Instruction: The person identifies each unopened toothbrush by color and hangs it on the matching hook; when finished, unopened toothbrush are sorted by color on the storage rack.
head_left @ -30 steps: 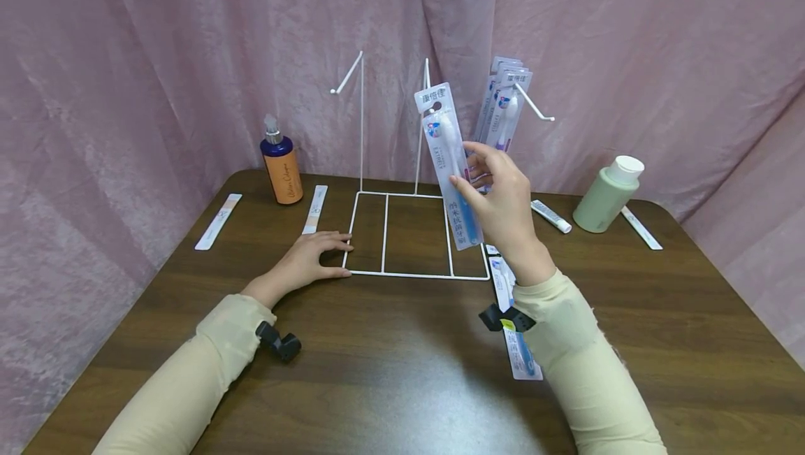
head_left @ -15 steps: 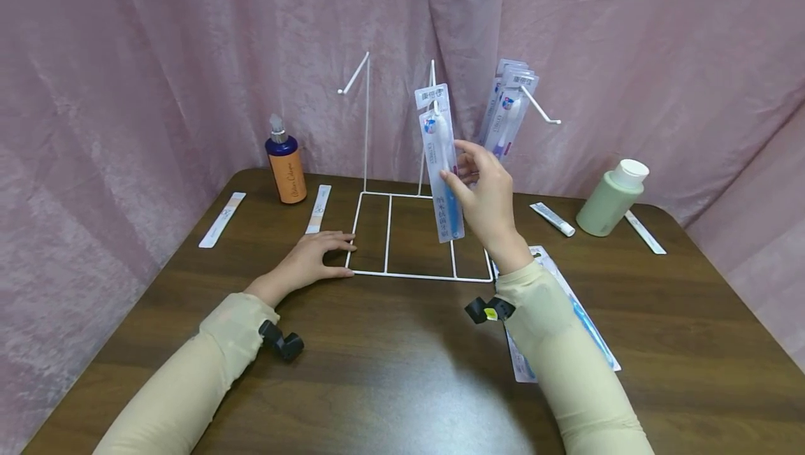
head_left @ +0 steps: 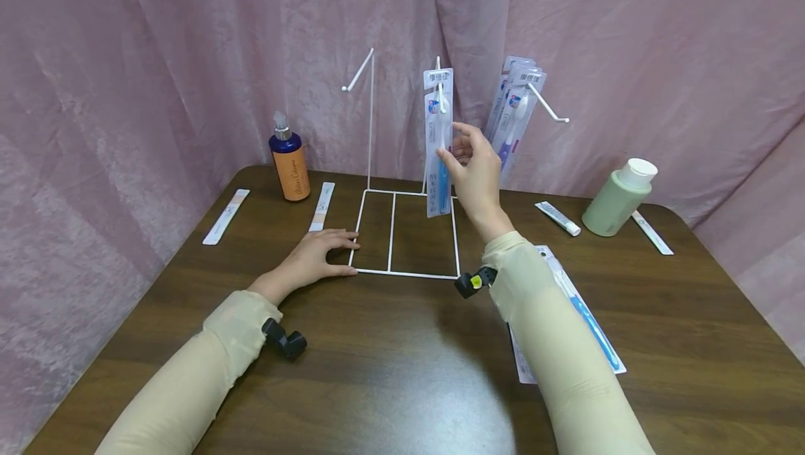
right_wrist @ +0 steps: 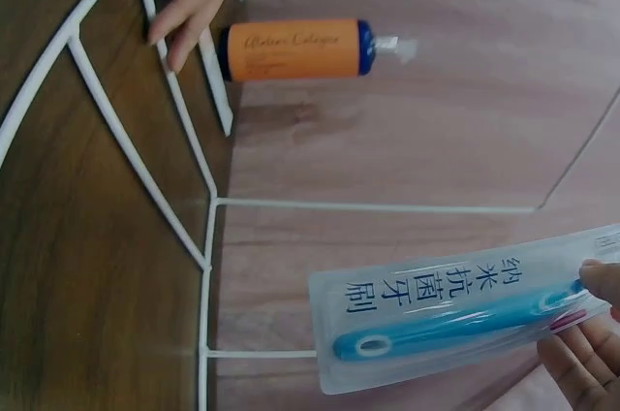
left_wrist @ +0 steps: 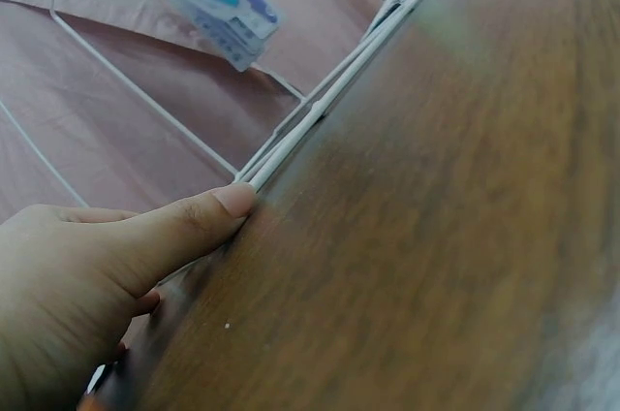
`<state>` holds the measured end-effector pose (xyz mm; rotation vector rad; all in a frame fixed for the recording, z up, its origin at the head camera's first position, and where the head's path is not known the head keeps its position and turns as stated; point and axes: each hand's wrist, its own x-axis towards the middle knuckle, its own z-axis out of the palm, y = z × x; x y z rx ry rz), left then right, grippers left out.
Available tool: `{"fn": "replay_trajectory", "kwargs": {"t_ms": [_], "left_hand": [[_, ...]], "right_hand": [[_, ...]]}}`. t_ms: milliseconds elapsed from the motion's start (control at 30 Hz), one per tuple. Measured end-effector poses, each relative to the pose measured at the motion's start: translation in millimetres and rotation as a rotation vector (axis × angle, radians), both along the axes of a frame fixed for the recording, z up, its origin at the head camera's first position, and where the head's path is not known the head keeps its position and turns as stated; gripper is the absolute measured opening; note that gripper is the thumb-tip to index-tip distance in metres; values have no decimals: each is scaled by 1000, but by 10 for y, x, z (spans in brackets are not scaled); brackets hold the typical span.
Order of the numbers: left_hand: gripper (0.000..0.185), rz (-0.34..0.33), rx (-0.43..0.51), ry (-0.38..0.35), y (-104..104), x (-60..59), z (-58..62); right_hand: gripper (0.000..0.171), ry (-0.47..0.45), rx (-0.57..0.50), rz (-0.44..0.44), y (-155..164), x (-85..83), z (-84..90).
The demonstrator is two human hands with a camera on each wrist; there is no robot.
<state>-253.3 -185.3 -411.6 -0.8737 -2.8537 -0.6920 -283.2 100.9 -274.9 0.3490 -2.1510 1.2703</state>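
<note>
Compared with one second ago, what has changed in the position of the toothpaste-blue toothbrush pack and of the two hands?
The right hand carried the blue toothbrush pack up and away from the person, from tilted before the wire rack to upright at the middle hook. It still pinches the pack. The left hand stayed flat on the table, touching the rack's base corner; the hung packs and bottles did not move.

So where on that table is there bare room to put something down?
The near table between the two sleeves is bare, as is the far right corner past the green bottle. It is crowded around the wire rack, where both hands work, and under the right arm, where a toothbrush pack lies.
</note>
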Motion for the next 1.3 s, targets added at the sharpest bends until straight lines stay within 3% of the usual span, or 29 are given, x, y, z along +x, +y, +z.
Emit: {"fn": "replay_trajectory", "kwargs": {"t_ms": [800,1300], "left_hand": [[55,13,-20,-4,-3,-3,6],[54,0,-14,-24,26,-14,-7]], "right_hand": [[45,-94,-30,-104,-181,-665,10],[64,-158,8,-107,-114,-706,41]]}}
